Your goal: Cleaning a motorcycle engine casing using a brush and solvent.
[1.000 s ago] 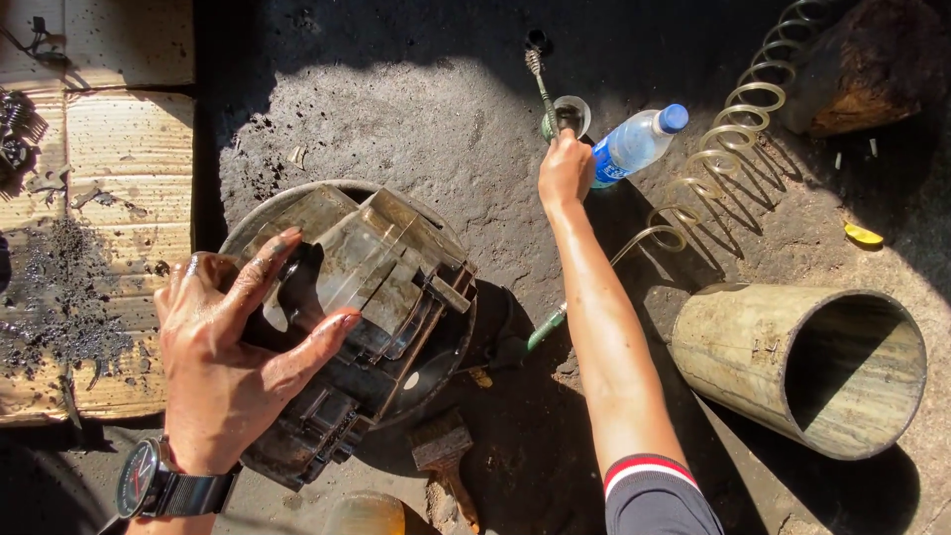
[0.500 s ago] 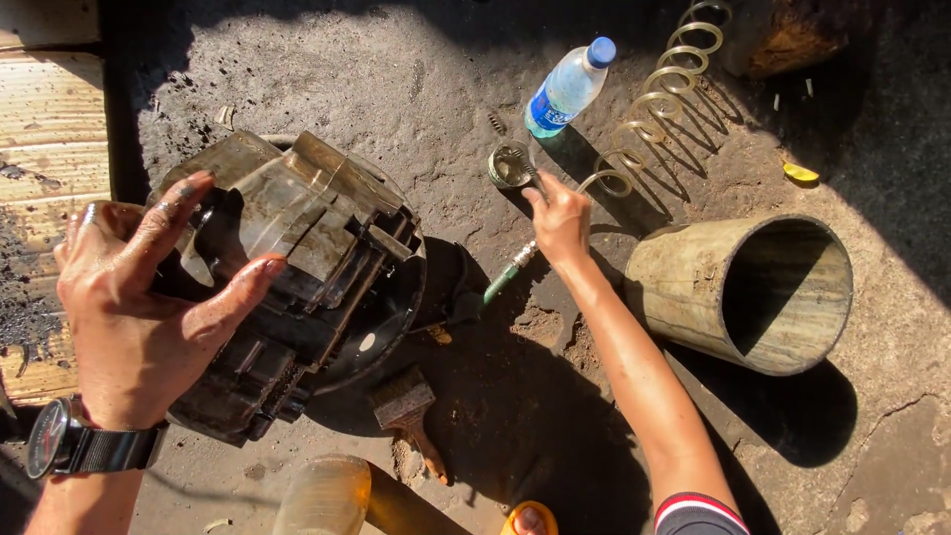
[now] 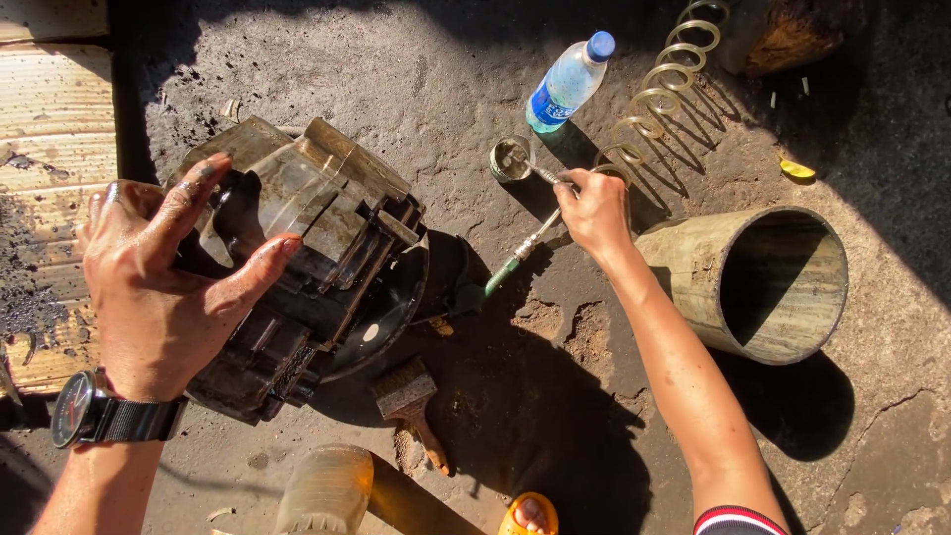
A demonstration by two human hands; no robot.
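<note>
My left hand (image 3: 163,282) rests spread on a dirty metal engine casing (image 3: 307,258) that sits in a dark basin (image 3: 396,317) on the ground. A black watch (image 3: 94,416) is on that wrist. My right hand (image 3: 594,208) is stretched forward and closed around the metal shaft of a long tool (image 3: 525,243) with a green handle (image 3: 485,287). The tool's tip lies close to a small round tin (image 3: 510,159).
A plastic water bottle (image 3: 570,84) lies beyond the tin, next to a long coil spring (image 3: 664,89). A wide open cylinder (image 3: 763,282) lies right of my arm. A worn brush (image 3: 411,401) lies below the basin. Wooden boards (image 3: 50,168) are at the left.
My right hand has drawn back from near the bottle and ring and taken hold of the long tool. My left hand stays on the casing; the view has shifted.
</note>
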